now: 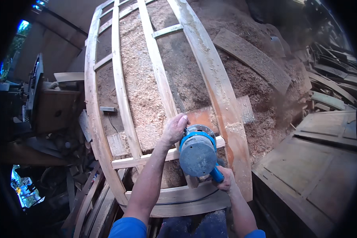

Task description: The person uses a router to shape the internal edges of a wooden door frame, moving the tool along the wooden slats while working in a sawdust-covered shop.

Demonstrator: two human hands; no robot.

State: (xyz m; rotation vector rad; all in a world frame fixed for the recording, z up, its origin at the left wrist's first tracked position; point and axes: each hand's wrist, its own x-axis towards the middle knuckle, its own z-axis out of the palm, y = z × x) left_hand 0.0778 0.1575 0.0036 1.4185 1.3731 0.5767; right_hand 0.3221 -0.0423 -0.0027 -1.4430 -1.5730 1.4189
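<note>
A handheld wood router [197, 158] with a round grey top and blue body sits over a rail crossing of a large wooden frame [210, 67]. My left hand [175, 129] is closed on the router's far left side, where the grip itself is hidden. My right hand [225, 179] wraps round the blue handle at its lower right. The router's bit is out of sight beneath the body. A pale crossbar [154, 158] runs under the tool, and the frame's curved bottom rail [186, 204] lies nearest me.
Wood shavings [142, 75] cover the floor inside and around the frame. A loose board [254, 59] lies on them to the right. Wooden panels [313, 158] stand at the near right, with stacked offcuts [333, 87] beyond. A cabinet-like machine [55, 109] is at the left.
</note>
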